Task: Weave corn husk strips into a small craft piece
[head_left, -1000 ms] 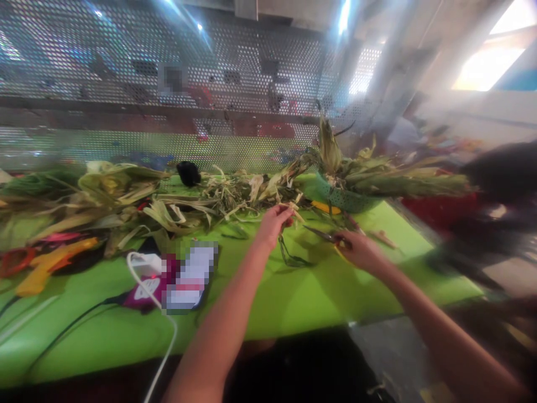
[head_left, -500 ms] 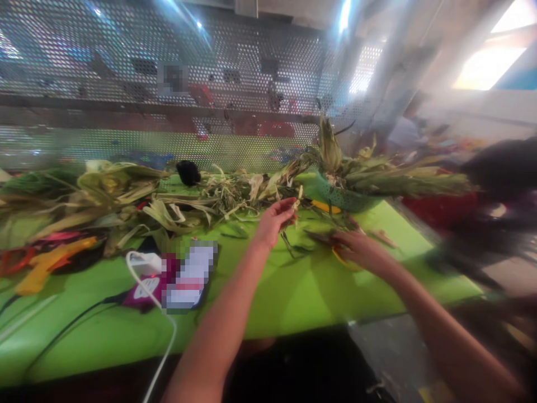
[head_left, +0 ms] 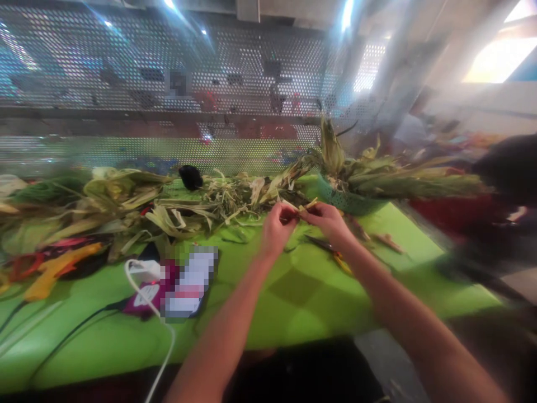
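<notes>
My left hand (head_left: 274, 229) and my right hand (head_left: 331, 224) meet above the green table (head_left: 293, 302). Their fingertips pinch a small, pale yellow strip of corn husk (head_left: 310, 205) between them; its fine shape is blurred. Below my right hand lies a pair of scissors (head_left: 342, 264) with yellow handles and dark blades, partly hidden by my wrist. Behind both hands is a long heap of dried corn husks (head_left: 229, 193).
A green basket (head_left: 348, 201) with husks stands at the back right. On the left lie a yellow glue gun (head_left: 59, 268), a phone (head_left: 191, 285) and a purple power block (head_left: 145, 296) with cables. A perforated metal screen (head_left: 251, 67) rises behind. At the right edge is a dark, blurred figure (head_left: 509, 173).
My right hand has left the scissors on the table and moved left and up to the husk strip. My left hand keeps its pinch on the strip.
</notes>
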A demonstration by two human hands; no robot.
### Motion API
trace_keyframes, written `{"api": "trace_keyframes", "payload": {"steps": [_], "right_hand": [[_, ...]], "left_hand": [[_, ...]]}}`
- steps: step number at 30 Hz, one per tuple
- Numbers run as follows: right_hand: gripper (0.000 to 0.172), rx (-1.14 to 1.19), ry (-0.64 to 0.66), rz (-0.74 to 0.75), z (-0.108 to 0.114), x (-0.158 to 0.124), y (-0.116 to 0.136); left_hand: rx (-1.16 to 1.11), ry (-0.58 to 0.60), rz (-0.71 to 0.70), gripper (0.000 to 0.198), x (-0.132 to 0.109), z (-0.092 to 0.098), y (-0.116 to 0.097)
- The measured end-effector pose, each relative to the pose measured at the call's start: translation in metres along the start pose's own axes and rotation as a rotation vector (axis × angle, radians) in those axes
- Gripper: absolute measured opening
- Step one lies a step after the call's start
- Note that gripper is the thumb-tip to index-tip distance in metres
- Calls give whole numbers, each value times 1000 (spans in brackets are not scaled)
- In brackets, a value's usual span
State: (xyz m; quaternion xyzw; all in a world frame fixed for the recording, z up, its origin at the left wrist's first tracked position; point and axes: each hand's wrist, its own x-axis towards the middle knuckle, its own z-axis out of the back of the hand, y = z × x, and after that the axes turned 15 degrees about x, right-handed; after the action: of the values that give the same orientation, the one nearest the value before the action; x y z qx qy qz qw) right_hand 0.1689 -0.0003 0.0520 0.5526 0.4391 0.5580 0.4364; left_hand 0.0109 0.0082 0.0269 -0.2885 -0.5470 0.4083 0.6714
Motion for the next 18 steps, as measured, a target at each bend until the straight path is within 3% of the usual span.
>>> {"api": "trace_keyframes", "payload": {"steps": [3,7,13,18], "right_hand": [[32,66,19,35,-5,9,-7],[29,118,7,86,0,11,-16],[28,130,-5,133,6,7,-32],[19,-133,-20,240,4,2,-31]], "left_hand": [[-14,-25,100,21,2,0,3],[-124,74,236,26,3,-3,9],[-24,202,218,22,-3,-6,5],[-14,203,268,22,-7,-14,11]]}}
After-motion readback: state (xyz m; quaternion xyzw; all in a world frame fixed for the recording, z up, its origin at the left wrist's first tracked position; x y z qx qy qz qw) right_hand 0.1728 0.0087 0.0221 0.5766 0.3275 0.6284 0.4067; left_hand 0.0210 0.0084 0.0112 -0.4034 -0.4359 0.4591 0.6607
